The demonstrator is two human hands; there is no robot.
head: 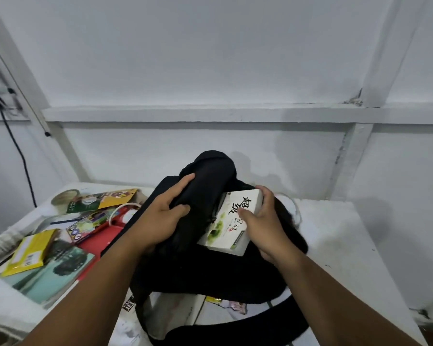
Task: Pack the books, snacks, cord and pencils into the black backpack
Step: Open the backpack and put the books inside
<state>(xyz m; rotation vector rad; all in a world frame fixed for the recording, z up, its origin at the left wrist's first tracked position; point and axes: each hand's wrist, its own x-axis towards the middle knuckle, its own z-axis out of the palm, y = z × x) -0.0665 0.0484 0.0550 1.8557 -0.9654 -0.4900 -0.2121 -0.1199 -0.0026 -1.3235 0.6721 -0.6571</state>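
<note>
Our left hand (164,216) grips the soft fabric flap of the black backpack (210,265) mid-table; our right hand (263,221) clutches a glossy white rectangular book (231,221) at its mouth. Bare tabletop (340,236) lies rightward.

Head camera looks forward and down, close over the table (335,233)

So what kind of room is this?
Probably a plain workroom or storage corner, not a cosy home room: bare white panelled wall, a scuffed white table, and a black cable hanging from a wall socket.
</note>
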